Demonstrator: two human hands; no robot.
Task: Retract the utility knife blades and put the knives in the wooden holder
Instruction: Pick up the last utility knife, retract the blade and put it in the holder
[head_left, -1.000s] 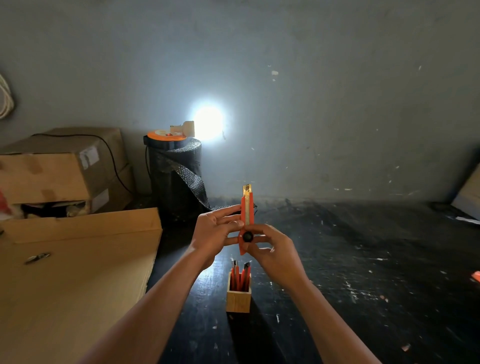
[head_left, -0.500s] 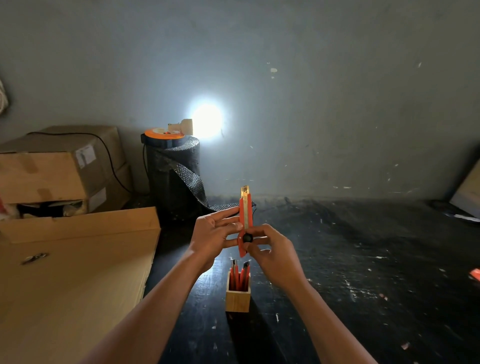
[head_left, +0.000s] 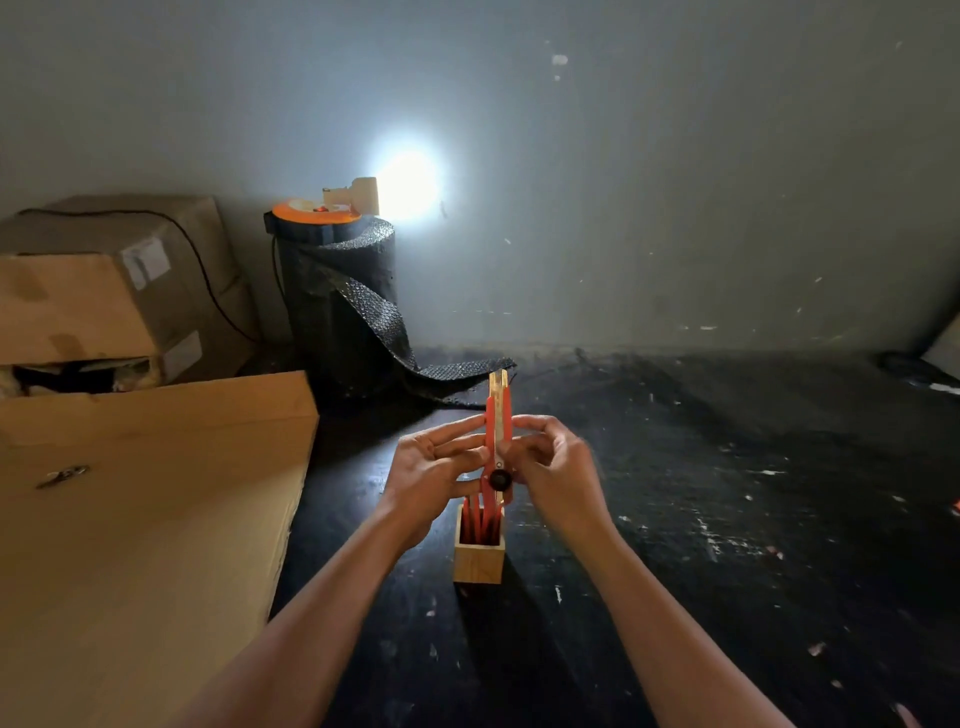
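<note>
Holding an orange knife (head_left: 497, 415) upright at the centre of the frame, both hands meet just above the holder (head_left: 478, 558). The left hand (head_left: 431, 467) pinches the knife's left edge with its fingertips, the fingers stretched toward it. The right hand (head_left: 553, 470) grips the right edge, fingers curled, its thumb close to the black knob (head_left: 500, 479) low on the knife's body. A pale metal strip runs up the middle of the knife, and a short yellowish tip shows above the orange casing at the top; whether this is blade or guide I cannot tell.

Directly below the hands, the holder stands on the dark table (head_left: 675, 519), a small square wooden box with several more orange knives (head_left: 475, 519) standing upright in it. The lower end of the held knife hangs just over their tops; contact cannot be judged.

At the left of the frame lies a flat sheet of cardboard (head_left: 130, 519), with a small dark metal item on it. Behind it, in the upper left, sit stacked boxes (head_left: 104, 280). Near upper centre stands a roll of black bubble wrap (head_left: 337, 296), its loose end trailing across the table toward the hands, with an orange disc (head_left: 311, 212) on top. A bright light (head_left: 408, 184) glares on the grey wall behind it.
</note>
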